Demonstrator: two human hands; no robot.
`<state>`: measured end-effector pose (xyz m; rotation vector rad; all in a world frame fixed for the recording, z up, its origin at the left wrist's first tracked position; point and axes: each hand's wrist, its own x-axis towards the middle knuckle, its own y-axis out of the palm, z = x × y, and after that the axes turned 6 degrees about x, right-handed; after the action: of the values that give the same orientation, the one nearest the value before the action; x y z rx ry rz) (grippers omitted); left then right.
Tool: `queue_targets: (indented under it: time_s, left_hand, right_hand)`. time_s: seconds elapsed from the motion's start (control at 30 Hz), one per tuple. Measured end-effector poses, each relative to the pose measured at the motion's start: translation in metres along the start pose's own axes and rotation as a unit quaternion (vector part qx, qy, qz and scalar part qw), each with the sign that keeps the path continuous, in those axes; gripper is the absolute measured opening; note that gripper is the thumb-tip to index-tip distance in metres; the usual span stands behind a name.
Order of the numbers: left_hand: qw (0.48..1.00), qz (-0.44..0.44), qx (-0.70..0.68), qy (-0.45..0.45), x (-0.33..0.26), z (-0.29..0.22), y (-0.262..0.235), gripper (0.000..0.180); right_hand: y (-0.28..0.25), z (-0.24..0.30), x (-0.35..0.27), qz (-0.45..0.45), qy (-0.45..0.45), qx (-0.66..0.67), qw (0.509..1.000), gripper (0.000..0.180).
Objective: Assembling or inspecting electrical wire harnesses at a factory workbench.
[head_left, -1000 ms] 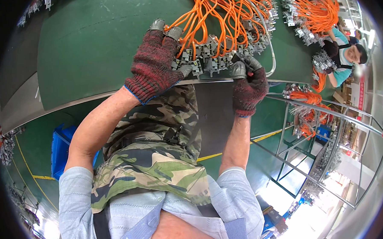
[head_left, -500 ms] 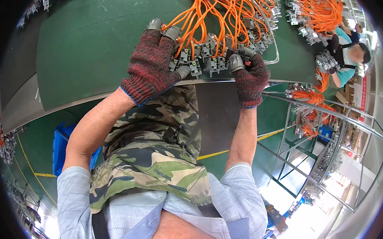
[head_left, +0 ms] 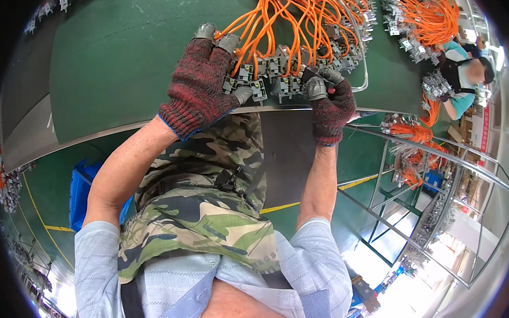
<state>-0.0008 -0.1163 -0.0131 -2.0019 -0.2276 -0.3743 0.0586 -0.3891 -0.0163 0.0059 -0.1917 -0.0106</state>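
My left hand (head_left: 200, 84), in a dark red and black knit glove with grey-wrapped fingertips, lies over the left end of a row of grey connectors (head_left: 273, 67). Its fingers stretch forward and apart from the thumb, which touches the nearest connector (head_left: 258, 92). Orange cables (head_left: 285, 21) run back from the connectors in a loose bundle. At the row's near right, my right hand (head_left: 332, 101), gloved alike, is closed around a slim dark-tipped tool (head_left: 308, 73) with a bit of red. Most of that tool is hidden in the glove; its tip is against the connectors.
A bent clear tube (head_left: 366, 69) curves around the bundle's right side on the green table (head_left: 119, 57). More orange cables (head_left: 433, 20) lie at far right, where another person (head_left: 461, 73) works. Metal rack rails (head_left: 436, 157) stand right; a blue bin (head_left: 81, 195) is below left.
My right hand has shifted slightly and turned a little, its dark-tipped tool still in the grip. The left hand stays almost in place over the connectors.
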Motion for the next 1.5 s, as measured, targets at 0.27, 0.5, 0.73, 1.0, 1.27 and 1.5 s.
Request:
queue_targets:
  time_s: [0.27, 0.5, 0.73, 1.0, 1.27, 1.5]
  left_hand:
    - [1.000, -0.009, -0.005, 0.008, 0.004, -0.002, 0.000, 0.099]
    - [1.000, -0.018, -0.007, 0.008, 0.005, -0.002, -0.001, 0.098]
    - [1.000, -0.021, -0.012, -0.001, 0.003, -0.002, -0.001, 0.095]
    - [1.000, -0.022, -0.016, 0.000, 0.001, 0.000, 0.002, 0.090]
    - [1.000, -0.019, -0.008, -0.002, 0.001, -0.002, -0.001, 0.092]
    - [1.000, -0.021, -0.003, 0.011, 0.004, -0.003, -0.002, 0.095]
  right_hand:
    - [0.000, 0.010, 0.005, -0.010, -0.014, -0.010, 1.000, 0.023]
    - [-0.003, -0.007, -0.002, -0.040, -0.067, -0.060, 0.995, 0.027]
    - [0.002, -0.014, -0.011, -0.086, -0.116, -0.098, 0.985, 0.028]
    - [0.006, -0.021, -0.017, -0.088, -0.122, -0.020, 0.988, 0.028]
    - [-0.001, -0.014, -0.023, -0.016, -0.153, -0.069, 0.986, 0.028]
    - [0.001, -0.005, -0.018, 0.006, -0.215, -0.104, 0.971, 0.027]
